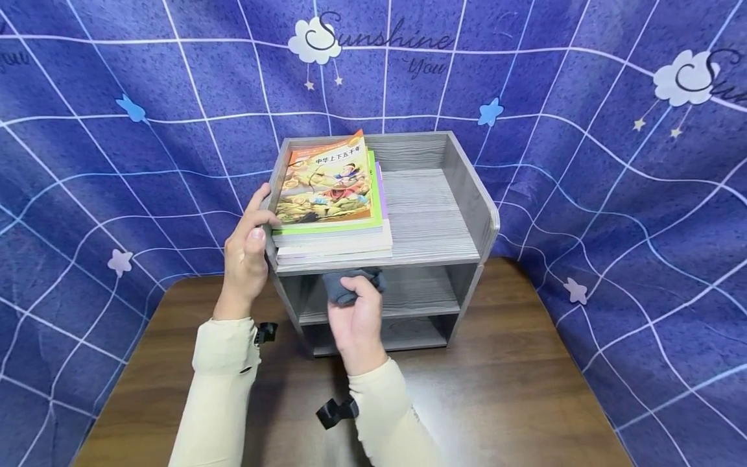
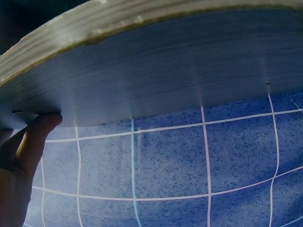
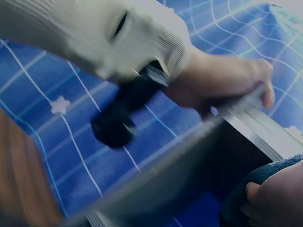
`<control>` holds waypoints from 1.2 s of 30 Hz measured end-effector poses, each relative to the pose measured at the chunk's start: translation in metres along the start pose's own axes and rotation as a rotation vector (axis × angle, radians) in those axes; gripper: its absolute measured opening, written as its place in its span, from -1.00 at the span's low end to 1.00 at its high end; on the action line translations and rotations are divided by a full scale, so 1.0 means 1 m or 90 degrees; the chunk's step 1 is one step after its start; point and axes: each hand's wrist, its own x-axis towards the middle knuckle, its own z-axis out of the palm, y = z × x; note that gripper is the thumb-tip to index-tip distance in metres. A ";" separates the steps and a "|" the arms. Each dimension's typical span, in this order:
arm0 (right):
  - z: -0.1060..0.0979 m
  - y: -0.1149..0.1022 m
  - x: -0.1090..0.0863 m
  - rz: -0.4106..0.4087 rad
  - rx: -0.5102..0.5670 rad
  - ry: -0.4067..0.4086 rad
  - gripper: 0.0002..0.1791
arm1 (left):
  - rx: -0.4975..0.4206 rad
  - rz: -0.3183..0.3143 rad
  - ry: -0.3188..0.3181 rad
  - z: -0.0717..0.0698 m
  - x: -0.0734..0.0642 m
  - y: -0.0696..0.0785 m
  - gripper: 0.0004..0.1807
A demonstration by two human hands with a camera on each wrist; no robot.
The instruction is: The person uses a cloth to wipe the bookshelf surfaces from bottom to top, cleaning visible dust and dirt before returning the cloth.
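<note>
Right grip around dark cloth

Brown wood-grain table, grey shelf unit placed on top.

The shelf unit is stood directly on the tabletop. Its top board is bounded by raised sides and back; a stack of books is borne at its left. Two lower levels are seen beneath.

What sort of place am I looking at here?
Probably a staged indoor work area: a small grey shelf unit holding books stands on a brown wood-grain tabletop, with star-patterned blue fabric hung behind and to both sides.
</note>
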 end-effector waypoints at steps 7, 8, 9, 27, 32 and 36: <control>-0.007 -0.047 0.010 -0.035 0.016 0.025 -0.64 | -0.003 0.002 0.004 -0.001 0.001 -0.002 -0.30; -0.008 -0.053 0.012 -0.037 0.016 0.019 -0.63 | -0.005 0.003 0.007 -0.001 0.001 -0.003 -0.30; -0.009 -0.058 0.013 -0.039 0.016 0.010 -0.61 | -0.006 0.004 0.011 -0.002 0.001 -0.003 -0.30; -0.029 -0.127 0.026 -0.127 0.068 -0.036 -0.36 | -0.021 -0.007 0.004 0.004 -0.003 -0.004 -0.33; -0.034 -0.107 0.021 -0.142 0.020 0.022 -0.54 | -0.032 -0.009 0.008 0.004 -0.004 -0.002 -0.34; -0.034 -0.072 0.010 -0.090 -0.038 0.058 -0.71 | -0.051 -0.011 0.015 0.005 -0.003 -0.002 -0.32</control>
